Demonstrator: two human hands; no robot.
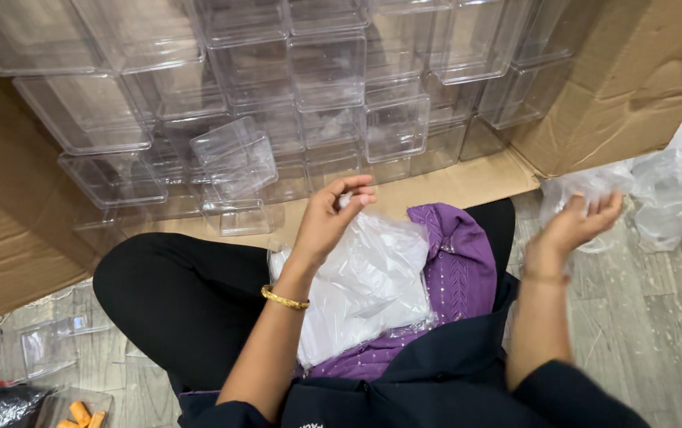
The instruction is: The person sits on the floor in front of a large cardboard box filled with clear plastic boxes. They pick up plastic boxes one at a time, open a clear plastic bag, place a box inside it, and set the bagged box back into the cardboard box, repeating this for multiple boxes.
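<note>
Cardboard walls of a big opened carton (634, 87) frame the upper part of the view, and everything else is best placed against it. Stacked inside it, filling most of its depth, are clear plastic boxes (325, 71), several rows deep; one tilted box (234, 154) sits loose at the front of the stack, nearer the person than the rest. Outside the carton's right flap, on the wooden floor, lies a heap of crumpled clear plastic wrapping (674, 190). Just in front of the carton's open mouth the person sits cross-legged in black trousers and a purple garment, with a pile of thin white plastic bags (365, 285) in the lap.

The left hand (329, 214), a gold bangle (284, 299) on its wrist, hovers above that pile between lap and carton, fingers loosely curled with thumb and fingertips near each other; it appears to pinch a corner of thin film, though the film is too sheer to be sure. The right hand (575, 226) is raised beside the carton's right flap, open and slack, holding nothing and blurred.

Handling film this light seems to go best with a fingertip pinch at one edge, lifted slowly so that a single bag separates from the pile rather than several clinging together, the free hand steadying the rest.
</note>
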